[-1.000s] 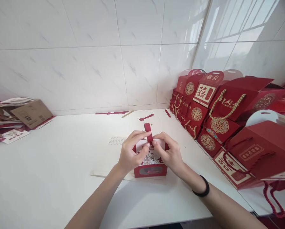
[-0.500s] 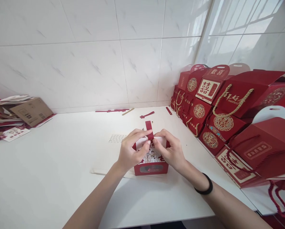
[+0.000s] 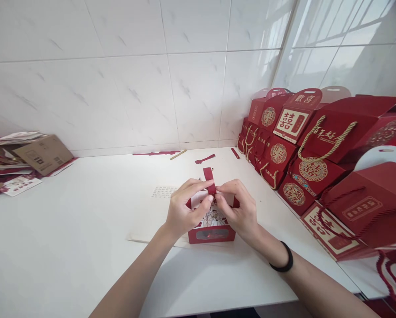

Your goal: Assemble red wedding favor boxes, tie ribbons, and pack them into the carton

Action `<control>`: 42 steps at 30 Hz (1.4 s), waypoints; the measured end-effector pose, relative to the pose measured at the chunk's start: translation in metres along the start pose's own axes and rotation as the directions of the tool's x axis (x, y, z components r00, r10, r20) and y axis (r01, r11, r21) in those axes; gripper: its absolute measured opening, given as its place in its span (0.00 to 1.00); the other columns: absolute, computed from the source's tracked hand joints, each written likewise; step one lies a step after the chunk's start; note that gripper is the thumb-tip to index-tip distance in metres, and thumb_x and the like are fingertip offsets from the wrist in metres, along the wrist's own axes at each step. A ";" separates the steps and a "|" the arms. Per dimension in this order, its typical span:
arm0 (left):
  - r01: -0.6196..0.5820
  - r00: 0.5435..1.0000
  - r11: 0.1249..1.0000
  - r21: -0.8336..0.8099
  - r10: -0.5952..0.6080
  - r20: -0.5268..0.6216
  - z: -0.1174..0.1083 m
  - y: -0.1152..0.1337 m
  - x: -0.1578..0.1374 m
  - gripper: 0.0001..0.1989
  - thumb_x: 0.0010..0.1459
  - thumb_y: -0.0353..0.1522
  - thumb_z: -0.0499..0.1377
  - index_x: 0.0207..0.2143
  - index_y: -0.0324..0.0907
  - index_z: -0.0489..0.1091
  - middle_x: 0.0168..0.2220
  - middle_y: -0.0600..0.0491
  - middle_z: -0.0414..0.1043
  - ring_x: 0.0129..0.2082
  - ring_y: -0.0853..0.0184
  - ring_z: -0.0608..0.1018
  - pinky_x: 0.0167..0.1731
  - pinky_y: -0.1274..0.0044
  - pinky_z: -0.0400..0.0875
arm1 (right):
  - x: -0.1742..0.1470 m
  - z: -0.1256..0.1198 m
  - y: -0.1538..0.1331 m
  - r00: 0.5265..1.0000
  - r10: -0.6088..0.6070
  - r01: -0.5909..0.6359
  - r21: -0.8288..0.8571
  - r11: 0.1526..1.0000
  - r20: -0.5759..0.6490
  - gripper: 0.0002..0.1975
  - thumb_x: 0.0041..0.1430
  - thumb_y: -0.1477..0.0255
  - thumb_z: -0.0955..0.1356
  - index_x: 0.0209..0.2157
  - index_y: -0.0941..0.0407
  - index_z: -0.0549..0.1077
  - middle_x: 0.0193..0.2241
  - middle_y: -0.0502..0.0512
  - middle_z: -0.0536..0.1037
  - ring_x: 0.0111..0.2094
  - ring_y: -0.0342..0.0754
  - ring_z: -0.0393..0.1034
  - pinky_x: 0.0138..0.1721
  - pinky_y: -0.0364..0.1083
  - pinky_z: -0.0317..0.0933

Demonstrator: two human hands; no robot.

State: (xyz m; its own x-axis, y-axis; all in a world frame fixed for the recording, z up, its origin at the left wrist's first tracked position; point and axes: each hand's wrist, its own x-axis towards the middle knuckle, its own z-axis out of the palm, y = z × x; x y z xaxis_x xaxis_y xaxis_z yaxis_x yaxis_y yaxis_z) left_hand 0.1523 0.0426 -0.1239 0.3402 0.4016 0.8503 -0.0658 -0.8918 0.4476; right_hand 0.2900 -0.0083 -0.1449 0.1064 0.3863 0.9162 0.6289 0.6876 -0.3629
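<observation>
A small red and white gift box (image 3: 211,234) with printed figures and an oval window stands upright on the table, between my hands. From its top rises a red strap (image 3: 209,175), bent over at the upper end. My left hand (image 3: 187,206) is closed, its fingers pinching the strap where it meets the box. On the other side my right hand (image 3: 238,205) is also closed, thumb and index finger pressed together at the strap's right edge. What exactly lies between the right fingertips is too small to make out. The fingers partly cover the upper front of the box.
Stacked red gift boxes (image 3: 312,169) with rope handles line the right side. At far left lies a pile of flat cardboard pieces (image 3: 42,154). Several red and tan strips (image 3: 156,153) lie along the wall. A sheet of small printed labels (image 3: 165,191) lies behind my left hand.
My hands keep their hold at the strap, with small finger shifts. The right thumb and index finger have come closer together. The view has shifted slightly.
</observation>
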 end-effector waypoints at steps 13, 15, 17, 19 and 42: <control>-0.031 0.999 0.999 -0.015 0.031 0.009 -0.001 -0.002 0.000 0.15 0.55 0.23 0.56 0.44 0.42 0.72 0.34 0.51 0.74 0.33 0.71 0.75 0.32 0.79 0.73 | 0.001 0.000 -0.002 0.998 0.065 -0.065 -0.010 0.998 0.008 0.03 0.61 0.76 0.64 0.33 0.56 0.68 0.26 0.51 0.69 0.28 0.44 0.64 0.28 0.43 0.59; -0.012 1.000 1.000 -0.017 0.012 0.003 -0.001 -0.001 0.000 0.14 0.55 0.24 0.56 0.43 0.42 0.72 0.34 0.52 0.74 0.32 0.71 0.75 0.32 0.79 0.73 | 0.002 0.000 -0.002 0.997 0.074 -0.074 -0.004 0.997 0.018 0.04 0.61 0.77 0.64 0.33 0.56 0.68 0.26 0.50 0.69 0.28 0.44 0.64 0.28 0.43 0.59; 0.013 1.000 1.000 -0.018 -0.013 -0.002 -0.001 0.000 0.000 0.13 0.55 0.24 0.56 0.43 0.42 0.73 0.34 0.52 0.74 0.32 0.71 0.75 0.32 0.79 0.73 | 0.002 -0.001 -0.003 0.995 0.094 -0.094 -0.001 0.996 0.028 0.04 0.61 0.76 0.63 0.32 0.56 0.68 0.26 0.50 0.68 0.28 0.44 0.63 0.28 0.43 0.59; 0.045 0.999 0.999 -0.018 -0.045 -0.005 -0.001 0.001 -0.001 0.13 0.55 0.24 0.56 0.42 0.42 0.73 0.34 0.52 0.74 0.32 0.71 0.75 0.32 0.79 0.73 | 0.003 -0.001 -0.004 0.993 0.117 -0.117 0.000 0.993 0.032 0.04 0.61 0.76 0.63 0.32 0.56 0.68 0.26 0.50 0.68 0.27 0.43 0.63 0.28 0.43 0.59; 0.069 0.998 0.995 -0.069 -0.070 -0.001 -0.001 0.002 -0.001 0.12 0.54 0.25 0.56 0.41 0.43 0.72 0.32 0.53 0.72 0.31 0.71 0.74 0.31 0.79 0.71 | 0.003 -0.001 -0.007 0.983 0.171 -0.176 0.088 0.980 0.062 0.03 0.59 0.77 0.62 0.33 0.56 0.66 0.28 0.51 0.68 0.28 0.43 0.64 0.29 0.43 0.58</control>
State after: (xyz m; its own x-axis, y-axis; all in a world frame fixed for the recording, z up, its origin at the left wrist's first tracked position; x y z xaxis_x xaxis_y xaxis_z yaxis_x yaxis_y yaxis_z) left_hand 0.1511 0.0404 -0.1237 0.3431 0.4628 0.8173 -0.1062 -0.8455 0.5234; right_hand 0.2869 -0.0130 -0.1388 0.1646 0.5351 0.8286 0.5299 0.6606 -0.5318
